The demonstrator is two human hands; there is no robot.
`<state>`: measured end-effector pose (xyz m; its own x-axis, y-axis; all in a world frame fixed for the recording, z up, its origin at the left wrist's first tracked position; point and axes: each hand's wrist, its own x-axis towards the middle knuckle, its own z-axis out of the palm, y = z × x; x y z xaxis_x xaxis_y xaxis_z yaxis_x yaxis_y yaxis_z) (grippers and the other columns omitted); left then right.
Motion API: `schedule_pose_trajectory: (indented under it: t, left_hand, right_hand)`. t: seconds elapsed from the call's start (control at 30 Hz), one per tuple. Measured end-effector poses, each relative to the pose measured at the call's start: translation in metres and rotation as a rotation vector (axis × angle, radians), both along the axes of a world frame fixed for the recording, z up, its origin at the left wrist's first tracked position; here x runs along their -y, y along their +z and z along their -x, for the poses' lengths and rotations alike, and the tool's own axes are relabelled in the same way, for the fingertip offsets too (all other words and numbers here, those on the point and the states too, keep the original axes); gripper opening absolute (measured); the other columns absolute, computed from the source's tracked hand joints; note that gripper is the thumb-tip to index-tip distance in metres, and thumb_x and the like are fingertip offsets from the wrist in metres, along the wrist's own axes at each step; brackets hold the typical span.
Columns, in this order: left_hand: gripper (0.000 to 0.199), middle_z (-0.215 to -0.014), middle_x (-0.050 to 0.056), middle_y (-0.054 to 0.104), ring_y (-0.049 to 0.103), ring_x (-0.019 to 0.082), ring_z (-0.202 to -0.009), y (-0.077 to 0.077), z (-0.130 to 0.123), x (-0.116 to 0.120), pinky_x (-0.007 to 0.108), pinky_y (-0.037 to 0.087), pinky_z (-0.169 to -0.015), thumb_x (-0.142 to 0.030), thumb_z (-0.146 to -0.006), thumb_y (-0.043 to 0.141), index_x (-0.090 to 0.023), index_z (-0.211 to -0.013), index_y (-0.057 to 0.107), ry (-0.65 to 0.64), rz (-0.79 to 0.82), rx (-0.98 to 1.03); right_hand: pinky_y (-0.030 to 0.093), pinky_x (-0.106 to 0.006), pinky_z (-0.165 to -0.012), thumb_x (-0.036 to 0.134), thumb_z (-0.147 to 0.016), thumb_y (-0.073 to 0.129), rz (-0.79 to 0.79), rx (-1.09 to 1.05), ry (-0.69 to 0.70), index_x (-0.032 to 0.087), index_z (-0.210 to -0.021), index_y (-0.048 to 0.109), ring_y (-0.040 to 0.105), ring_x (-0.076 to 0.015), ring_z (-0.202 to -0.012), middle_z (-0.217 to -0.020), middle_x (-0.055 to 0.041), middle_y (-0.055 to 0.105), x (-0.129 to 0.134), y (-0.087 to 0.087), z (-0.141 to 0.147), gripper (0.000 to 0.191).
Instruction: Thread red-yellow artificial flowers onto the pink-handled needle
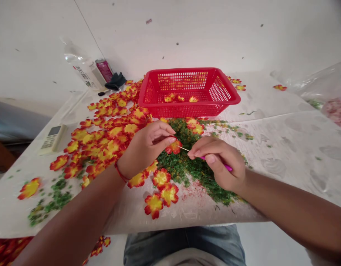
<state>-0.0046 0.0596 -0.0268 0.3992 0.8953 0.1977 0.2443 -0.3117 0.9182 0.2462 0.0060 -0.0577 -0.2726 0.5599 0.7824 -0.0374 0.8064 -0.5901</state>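
Between thumb and fingers, my left hand [147,146] pinches a red-and-yellow artificial flower [174,147]. My right hand [222,160] is closed around the purple handle of a thin pointed tool, perhaps an awl [228,167]. Its metal shaft reaches left, and the tip meets the flower near the middle. Whether it has gone through I cannot tell. Beneath both hands lies a heap of small green plastic pieces [176,168]. Several flowers [161,178] lie just in front of my left wrist.
A red plastic basket [189,110] with a few flowers inside stands at the back. Loose flowers [104,136] spread across the left. Farther left are a remote control [53,139], a plastic bottle [83,70] and a can [104,70]. A clear bag [323,87] sits at the right.
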Motion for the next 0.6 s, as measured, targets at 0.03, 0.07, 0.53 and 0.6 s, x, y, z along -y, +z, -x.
schedule_pose_trajectory:
  t: [0.03,0.07,0.53,0.6]
  left_hand:
    - [0.022,-0.104,0.008,0.086,0.083,0.023,-0.099,0.0003,-0.0006,0.0006,0.034,0.066,-0.089,-0.034,-0.095,0.086,-0.021,-0.107,0.072,-0.002,0.036,0.033]
    - [0.024,-0.104,0.008,0.087,0.084,0.023,-0.098,0.0010,-0.0008,0.0010,0.034,0.066,-0.088,-0.034,-0.093,0.087,-0.021,-0.107,0.072,-0.007,0.073,0.060]
    - [0.030,-0.105,0.007,0.086,0.080,0.018,-0.086,0.0021,0.0034,0.0001,0.032,0.071,-0.081,-0.029,-0.086,0.092,-0.019,-0.112,0.079,0.010,0.390,0.331]
    - [0.030,-0.105,0.007,0.087,0.078,0.016,-0.081,0.0003,0.0035,-0.0011,0.031,0.071,-0.080,-0.028,-0.086,0.092,-0.019,-0.112,0.080,0.009,0.406,0.346]
  right_hand:
    - [0.067,-0.038,-0.086,0.009,-0.112,0.058,0.001,0.008,-0.001,0.017,-0.126,0.077,0.081,-0.0220,-0.102,-0.109,-0.0121,0.082,-0.0005,0.0004,0.0006,0.025]
    - [0.068,-0.038,-0.086,0.009,-0.111,0.059,0.005,0.014,-0.007,0.017,-0.125,0.077,0.081,-0.0217,-0.102,-0.108,-0.0121,0.082,-0.0009,0.0006,0.0011,0.025]
    - [0.065,-0.039,-0.088,0.010,-0.113,0.059,0.059,-0.041,-0.063,0.020,-0.125,0.078,0.080,-0.0213,-0.100,-0.108,-0.0100,0.083,-0.0001,-0.0023,0.0002,0.026]
    - [0.065,-0.039,-0.087,0.011,-0.113,0.058,0.072,-0.048,-0.070,0.021,-0.125,0.078,0.080,-0.0213,-0.100,-0.109,-0.0097,0.083,0.0004,-0.0024,0.0000,0.025]
